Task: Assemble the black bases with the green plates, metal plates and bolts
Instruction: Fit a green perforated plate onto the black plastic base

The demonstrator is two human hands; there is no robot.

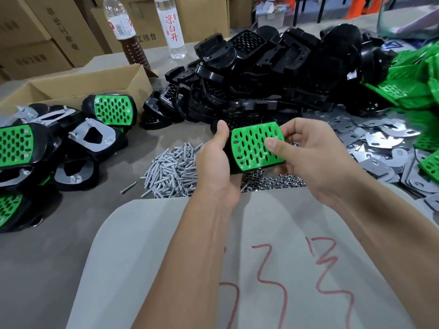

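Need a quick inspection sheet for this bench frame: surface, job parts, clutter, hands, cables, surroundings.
Surface: grey table with a pale sheet marked in red at the near edge.
Job parts: green plate seated on a black base in hand; black bases pile behind; bolts and nuts heaped just beyond the sheet; metal plates right; green plates pile far right; finished units left.
Clutter: two bottles; open carton.
Hands: left hand grips the base's left side; right hand pinches the plate, thumb on top.
Cables: nothing seen.
Surroundings: stacked cardboard boxes behind the table.
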